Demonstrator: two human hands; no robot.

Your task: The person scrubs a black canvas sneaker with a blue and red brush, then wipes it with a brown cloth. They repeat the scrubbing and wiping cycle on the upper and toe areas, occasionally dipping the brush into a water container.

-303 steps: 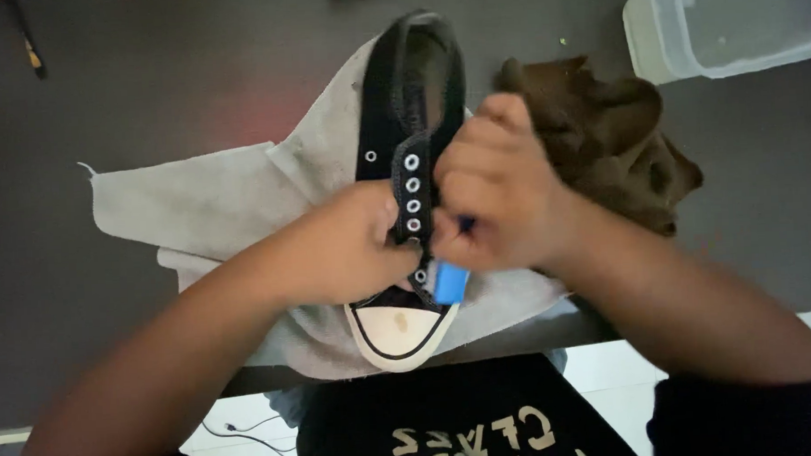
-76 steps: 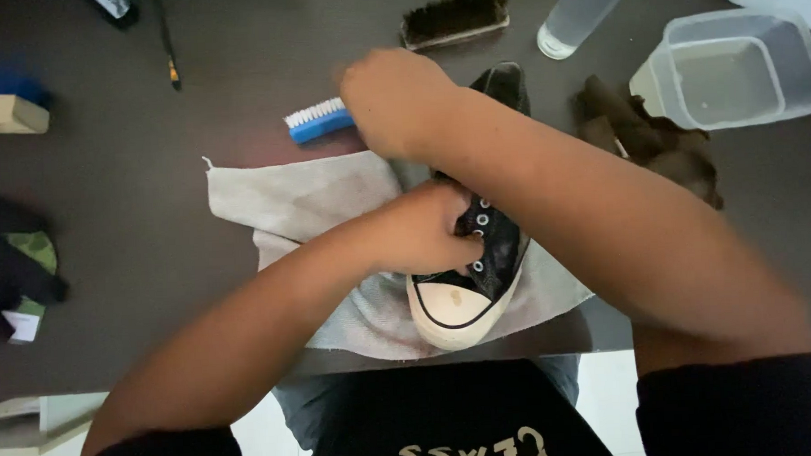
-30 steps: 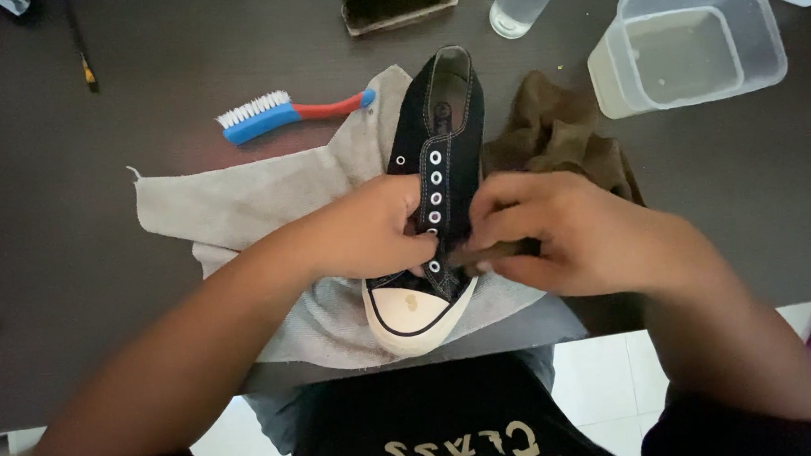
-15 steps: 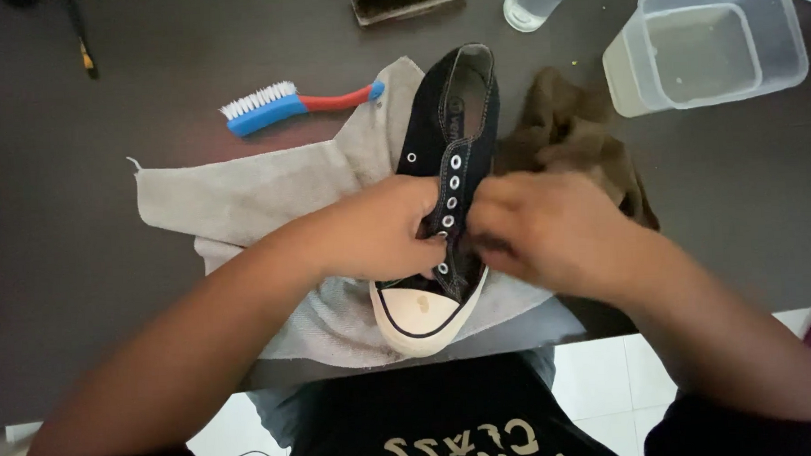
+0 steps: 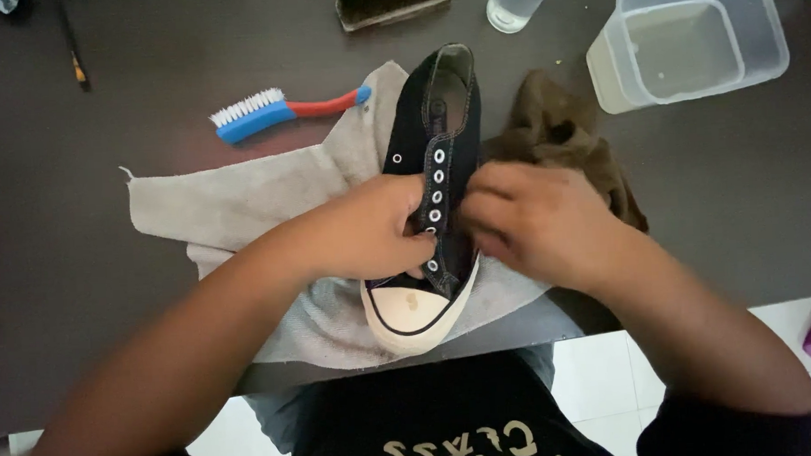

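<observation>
Black sneaker (image 5: 440, 177) lies on the grey cloth (image 5: 243, 202) at the near table (image 5: 113, 337) edge, toe cap toward the person, no laces in the eyelets. Left hand (image 5: 370, 229) has a closed grip on the eyelet flap, right hand (image 5: 535, 219) pinches the opposite flap. Blue brush (image 5: 271, 111) lies idle, well apart. Water tub (image 5: 691, 38) and brown rag (image 5: 560, 137) sit beside. Judging: mid-job, toe cap looks stained.
</observation>
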